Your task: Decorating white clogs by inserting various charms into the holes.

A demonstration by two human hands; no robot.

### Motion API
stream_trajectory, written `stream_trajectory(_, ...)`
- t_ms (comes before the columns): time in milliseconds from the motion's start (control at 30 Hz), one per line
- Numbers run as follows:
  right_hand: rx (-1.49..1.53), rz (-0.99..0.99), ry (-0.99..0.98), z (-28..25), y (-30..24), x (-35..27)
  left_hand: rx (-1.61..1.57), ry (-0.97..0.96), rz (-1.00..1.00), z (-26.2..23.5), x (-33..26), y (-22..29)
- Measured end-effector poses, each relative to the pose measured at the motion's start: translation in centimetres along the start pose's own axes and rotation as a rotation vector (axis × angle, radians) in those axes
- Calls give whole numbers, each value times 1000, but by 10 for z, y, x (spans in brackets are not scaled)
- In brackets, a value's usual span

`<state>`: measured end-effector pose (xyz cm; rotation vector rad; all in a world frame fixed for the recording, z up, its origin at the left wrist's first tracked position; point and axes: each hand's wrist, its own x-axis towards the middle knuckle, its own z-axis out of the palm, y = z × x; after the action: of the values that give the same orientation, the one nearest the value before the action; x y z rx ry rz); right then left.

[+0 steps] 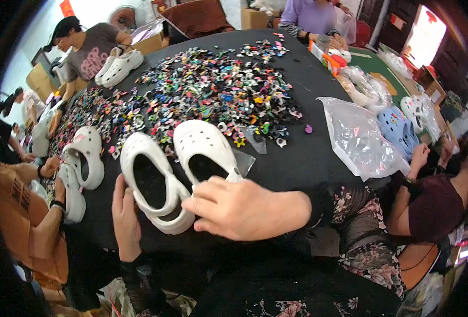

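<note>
Clogs in hand: a pair of white clogs at lower centre of the frame, lying on the black worktop (308,158) near its front edge. Left clog (154,179) and right clog (205,150) lie side by side, toes pointing up-frame, openings facing up.
Left hand: left hand (125,219) cups the heel and outer side of the left clog, fingers straight and pressed together, thumb side against the sole edge.
Right hand: right hand (244,208) lies over the heel of the right clog, fingers curled and close together, tips touching where the two heels meet.
Just above the clogs: a wide spread of small coloured shoe charms (207,90) covers the middle of the worktop; a small clear bag (255,140) lies at its lower edge.
Left of frame: another white pair (83,164), with another person's hands on it.
Upper left: a third white pair (118,66) in front of a person in a grey shirt.
Right of frame: a large clear plastic bag (358,137); beyond it, light blue clogs (398,127).
</note>
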<state>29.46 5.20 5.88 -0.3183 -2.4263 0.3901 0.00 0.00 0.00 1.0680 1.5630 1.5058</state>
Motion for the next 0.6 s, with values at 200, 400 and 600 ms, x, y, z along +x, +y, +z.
stream_trajectory(200,-332,164,302,-92,105,-10,597,81,476,30,-26,46)
stream_trajectory(400,-143,719,250,-127,281,-64,1026,-302,868,85,-63,75)
stream_trajectory(600,-294,794,-5,-88,313,-78,1031,-550,808,118,-52,81)
